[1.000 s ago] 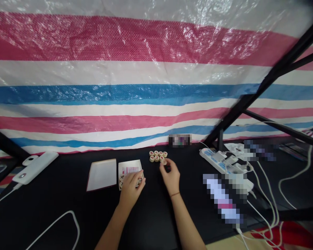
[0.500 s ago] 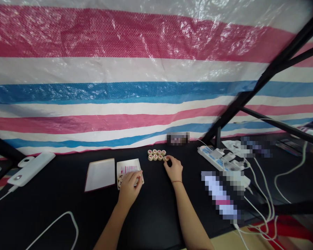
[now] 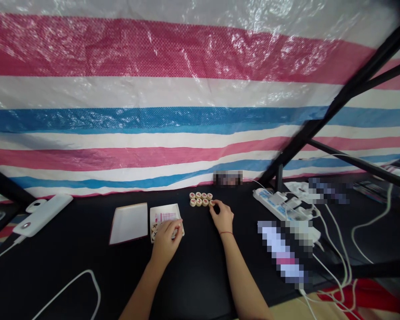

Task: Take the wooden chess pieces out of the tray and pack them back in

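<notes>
Two short rows of round wooden Chinese chess pieces point(image 3: 199, 202) with red characters lie on the black table. My right hand point(image 3: 223, 217) has its thumb and fingers closed around the piece point(image 3: 212, 203) at the right end of the nearer row. Over the small white open box point(image 3: 164, 208) is my left hand point(image 3: 167, 238), fingers bent and drawn together. Whatever sits between its fingertips is too small to make out. More chess pieces point(image 3: 154, 226) lie in the box beside a printed pink-and-white paper, partly hidden by that hand.
The box lid point(image 3: 129, 223) lies left of the box, inside up. A white device point(image 3: 43, 215) with a cable stands far left. On the right are a power strip point(image 3: 270, 201), tangled white cables and a blurred phone-like object point(image 3: 282, 253). Striped sheeting and black frame bars rise behind.
The view has shifted very slightly. Both hands stay in place, the right on the same chess piece and the left over the box.
</notes>
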`<state>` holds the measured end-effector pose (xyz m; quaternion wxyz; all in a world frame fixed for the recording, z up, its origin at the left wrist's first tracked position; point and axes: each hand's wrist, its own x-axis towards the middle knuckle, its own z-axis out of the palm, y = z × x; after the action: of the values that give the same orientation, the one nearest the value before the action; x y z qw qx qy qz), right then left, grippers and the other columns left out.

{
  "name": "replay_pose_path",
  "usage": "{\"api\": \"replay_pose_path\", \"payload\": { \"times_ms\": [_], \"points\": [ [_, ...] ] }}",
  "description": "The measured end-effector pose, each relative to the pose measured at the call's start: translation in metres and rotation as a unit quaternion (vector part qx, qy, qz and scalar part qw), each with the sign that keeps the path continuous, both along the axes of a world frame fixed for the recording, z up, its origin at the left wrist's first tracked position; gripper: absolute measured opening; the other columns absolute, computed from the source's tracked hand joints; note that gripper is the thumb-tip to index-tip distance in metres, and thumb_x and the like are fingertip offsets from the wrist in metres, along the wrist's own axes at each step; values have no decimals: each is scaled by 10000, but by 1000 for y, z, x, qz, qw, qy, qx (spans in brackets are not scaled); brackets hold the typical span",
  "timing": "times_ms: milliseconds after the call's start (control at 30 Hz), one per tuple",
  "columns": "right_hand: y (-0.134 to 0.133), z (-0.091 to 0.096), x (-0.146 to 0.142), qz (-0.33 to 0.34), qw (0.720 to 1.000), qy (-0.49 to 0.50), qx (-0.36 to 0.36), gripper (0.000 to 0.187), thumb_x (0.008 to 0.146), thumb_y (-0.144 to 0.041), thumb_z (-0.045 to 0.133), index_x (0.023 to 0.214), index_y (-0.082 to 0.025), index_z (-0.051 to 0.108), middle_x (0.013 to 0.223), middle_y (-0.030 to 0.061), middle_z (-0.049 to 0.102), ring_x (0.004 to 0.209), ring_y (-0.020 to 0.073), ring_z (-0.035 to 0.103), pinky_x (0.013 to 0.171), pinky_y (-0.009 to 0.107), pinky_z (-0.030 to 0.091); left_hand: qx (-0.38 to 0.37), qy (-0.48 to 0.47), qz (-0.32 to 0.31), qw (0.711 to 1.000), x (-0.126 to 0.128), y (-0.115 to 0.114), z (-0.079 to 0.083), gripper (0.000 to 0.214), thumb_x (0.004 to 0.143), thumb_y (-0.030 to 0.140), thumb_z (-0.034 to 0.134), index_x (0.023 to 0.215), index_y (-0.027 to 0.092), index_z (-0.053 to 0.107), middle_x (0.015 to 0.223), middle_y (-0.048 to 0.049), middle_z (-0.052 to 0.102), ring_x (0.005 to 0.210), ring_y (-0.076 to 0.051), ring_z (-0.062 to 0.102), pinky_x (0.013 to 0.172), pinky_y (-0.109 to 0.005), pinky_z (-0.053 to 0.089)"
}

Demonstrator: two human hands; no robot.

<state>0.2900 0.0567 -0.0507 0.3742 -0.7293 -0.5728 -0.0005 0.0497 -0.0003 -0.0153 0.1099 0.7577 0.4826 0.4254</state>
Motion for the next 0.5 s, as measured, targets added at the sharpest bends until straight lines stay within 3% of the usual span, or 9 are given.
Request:
{"api": "replay_pose_path", "payload": {
  "times_ms": [300, 433, 500],
  "points": [
    [5, -1, 1, 2, 1000, -13, -9, 186, 814, -299, 559, 960, -220, 643, 920, 45, 691, 902, 223, 582, 743, 314, 382, 20, 10, 9, 1000, 2, -1, 0, 210, 893, 224, 470, 988, 215, 657, 837, -39, 688, 808, -166, 640, 791, -308, 493],
    [0, 8, -4, -26, 996, -12, 81, 246, 827, -323, 533, 991, -178, 647, 1000, 97, 668, 939, 244, 569, 766, 344, 419, 46, 13, 69, 996, -9, 7, 5, 192, 876, 252, 499, 952, 215, 672, 795, -31, 690, 794, -182, 635, 808, -341, 467],
    [-8, 15, -16, -6, 991, -3, 132, 245, 856, -313, 495, 967, -161, 654, 998, 116, 661, 942, 244, 573, 798, 361, 432, 58, -10, 124, 991, -24, 16, 8, 221, 875, 260, 479, 965, 206, 672, 870, -51, 698, 838, -199, 626, 826, -357, 458]
  ]
}}
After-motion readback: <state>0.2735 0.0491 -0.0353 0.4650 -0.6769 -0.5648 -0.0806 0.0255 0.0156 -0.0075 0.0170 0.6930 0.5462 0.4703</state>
